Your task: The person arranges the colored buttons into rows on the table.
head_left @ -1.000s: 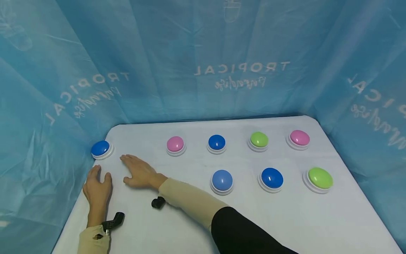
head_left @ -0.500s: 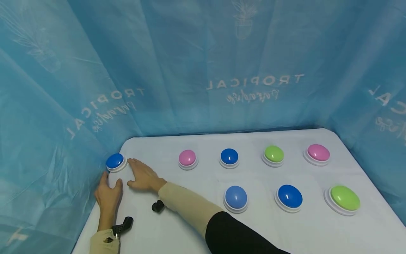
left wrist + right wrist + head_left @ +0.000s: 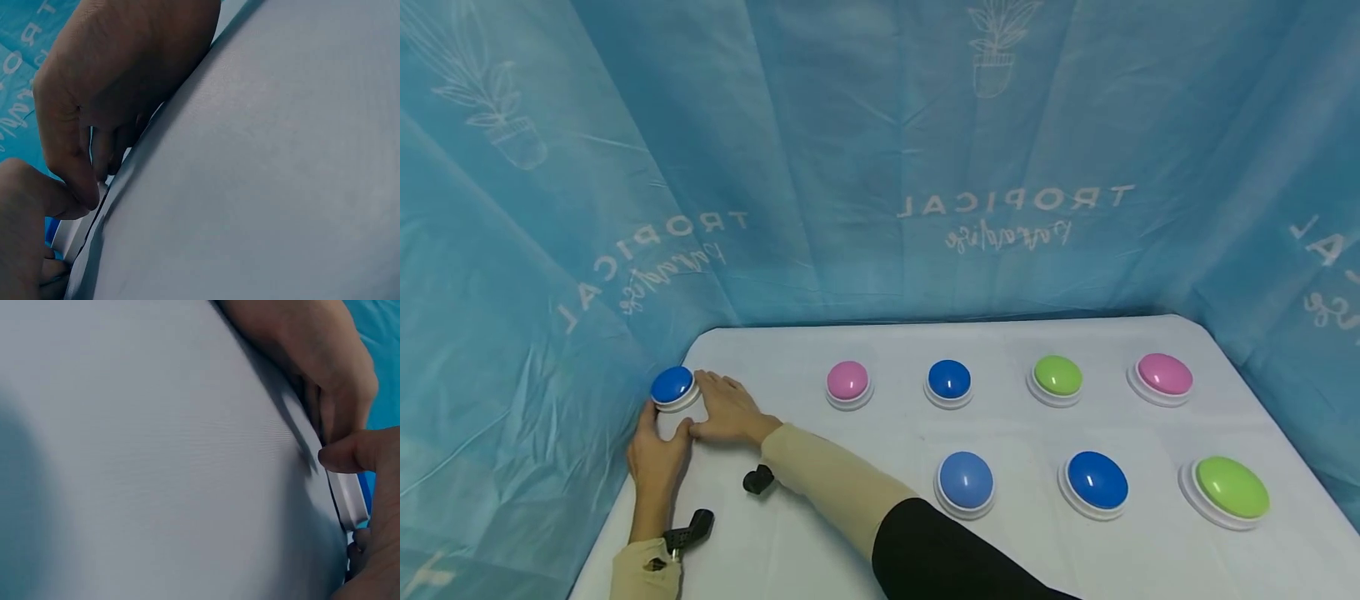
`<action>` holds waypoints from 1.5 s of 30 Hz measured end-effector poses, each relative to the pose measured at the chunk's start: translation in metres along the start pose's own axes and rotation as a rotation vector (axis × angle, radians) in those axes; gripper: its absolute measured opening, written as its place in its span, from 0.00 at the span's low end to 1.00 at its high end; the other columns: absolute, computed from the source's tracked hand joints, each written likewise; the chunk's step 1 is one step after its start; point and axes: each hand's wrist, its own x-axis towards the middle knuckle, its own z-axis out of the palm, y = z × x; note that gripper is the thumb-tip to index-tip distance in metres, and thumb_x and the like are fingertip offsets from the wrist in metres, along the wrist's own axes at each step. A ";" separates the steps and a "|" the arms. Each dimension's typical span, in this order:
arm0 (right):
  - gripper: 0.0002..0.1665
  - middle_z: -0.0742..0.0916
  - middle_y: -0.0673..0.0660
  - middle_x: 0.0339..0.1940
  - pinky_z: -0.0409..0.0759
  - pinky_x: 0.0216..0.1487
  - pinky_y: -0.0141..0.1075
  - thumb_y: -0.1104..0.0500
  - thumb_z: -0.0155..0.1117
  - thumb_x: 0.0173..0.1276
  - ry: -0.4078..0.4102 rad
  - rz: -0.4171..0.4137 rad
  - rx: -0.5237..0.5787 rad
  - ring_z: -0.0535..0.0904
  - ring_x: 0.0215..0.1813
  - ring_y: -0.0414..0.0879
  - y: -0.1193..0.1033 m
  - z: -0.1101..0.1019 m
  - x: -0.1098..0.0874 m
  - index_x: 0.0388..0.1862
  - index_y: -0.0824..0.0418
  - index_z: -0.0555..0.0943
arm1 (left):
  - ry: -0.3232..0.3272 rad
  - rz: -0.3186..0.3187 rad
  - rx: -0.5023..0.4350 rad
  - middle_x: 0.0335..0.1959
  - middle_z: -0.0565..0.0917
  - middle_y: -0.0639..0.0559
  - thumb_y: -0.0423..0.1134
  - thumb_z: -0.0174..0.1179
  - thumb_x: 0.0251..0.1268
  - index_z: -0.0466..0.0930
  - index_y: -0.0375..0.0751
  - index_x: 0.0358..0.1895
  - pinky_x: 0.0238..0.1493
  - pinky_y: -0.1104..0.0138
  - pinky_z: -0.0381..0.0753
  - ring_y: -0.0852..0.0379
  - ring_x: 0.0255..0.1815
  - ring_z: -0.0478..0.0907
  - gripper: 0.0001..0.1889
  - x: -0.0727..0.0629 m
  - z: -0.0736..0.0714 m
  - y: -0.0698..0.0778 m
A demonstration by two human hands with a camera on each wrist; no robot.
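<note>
A blue push button on a white round base sits at the far left of the white table. My left hand reaches it from the front, its index fingertip against or very near the base. From the right, my right hand extends its fingers to the base's side. The thumb tips meet or nearly meet in front of the button. In the left wrist view my left hand is at lower left, with my right hand above. The base shows beyond my right thumb; the fingers' full contact is hidden.
To the right stand a pink button, a blue one, a green one and another pink one. Nearer are a light blue button, a blue one and a green one. A blue curtain surrounds the table.
Both hands have come in to the far-left blue button, the left forward, the right leftward, and the thumbs have drawn together. The camera view has shifted, so the table appears lower and further right.
</note>
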 end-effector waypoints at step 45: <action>0.58 0.69 0.66 0.83 0.54 0.87 0.42 0.43 0.70 0.64 0.245 -0.007 0.132 0.61 0.86 0.55 0.050 -0.023 -0.206 0.83 0.72 0.58 | 0.052 0.275 -0.194 0.62 0.86 0.40 0.25 0.68 0.62 0.81 0.33 0.66 0.76 0.74 0.68 0.36 0.69 0.79 0.26 -0.148 0.033 0.062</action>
